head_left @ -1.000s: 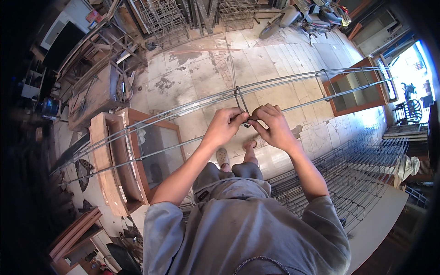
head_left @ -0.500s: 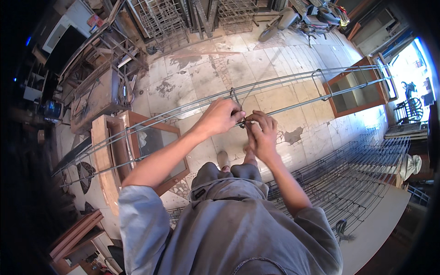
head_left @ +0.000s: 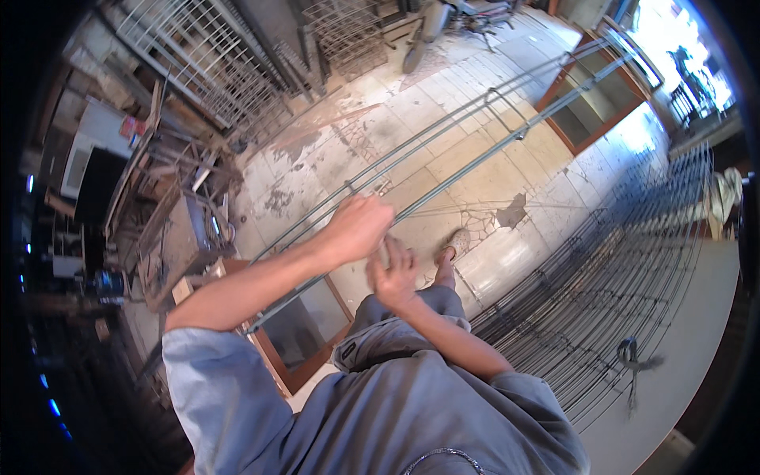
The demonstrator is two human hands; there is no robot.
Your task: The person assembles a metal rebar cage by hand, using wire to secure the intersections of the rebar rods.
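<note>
A long steel rebar cage (head_left: pixel 467 169), made of thin parallel rods with square stirrups (head_left: pixel 520 134), slants across in front of me. My left hand (head_left: pixel 360 228) is a fist over the near rod, just beside another stirrup (head_left: pixel 349 187). What its fingers hold is hidden. Below it and nearer my body is my right hand (head_left: pixel 395 275), off the rods. Its fingers are slightly bent and apart, a little blurred, with nothing visible in them.
Wood-framed glass cabinets (head_left: pixel 548 98) lie beneath both ends of the cage. Stacked rebar cages (head_left: pixel 586 293) fill my right side, with a bundle of wire (head_left: pixel 631 354) on them. Metal grilles (head_left: pixel 186 55) and a motorcycle (head_left: pixel 431 22) stand at the back; a cluttered bench (head_left: pixel 178 245) is left.
My view has turned, and the cage now slants more steeply. My hands, earlier together at a stirrup joint, have come apart; the right one has drawn back toward my body.
</note>
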